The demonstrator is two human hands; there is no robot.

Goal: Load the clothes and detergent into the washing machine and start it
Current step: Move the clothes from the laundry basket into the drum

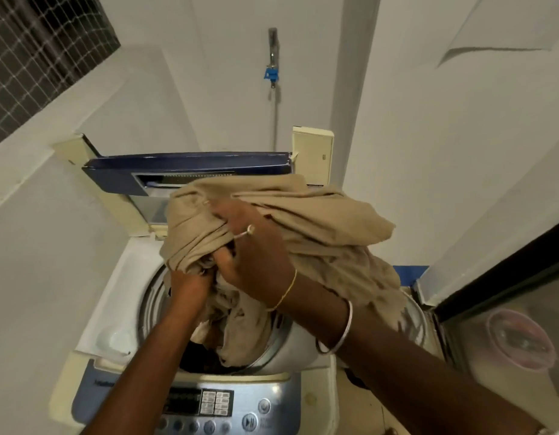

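Both hands bunch a beige cloth (322,233) over the open drum (150,298) of the washing machine (121,277). The right hand (254,254) grips the gathered top of the bundle, its fingers (224,218) curled deep into the folds. The left hand (190,282), lower and nearer, pinches a fold from below with its fingers closed on the fabric.

The step in hand looks like lowering this piece into the drum. To do it well, bring the bundle straight down through the centre of the round opening. First draw in the loose tail that hangs over the right rim, so nothing catches under the lid (190,169), which stands raised at the far side. Let go only once the cloth sits below the rim.

The cloth is soft, thin and matte, falling in long limp creases. Dark clothes (198,356) already lie in the drum, whose wall is smooth, shiny metal. The control panel (215,403), near, has round glossy buttons. No detergent shows.
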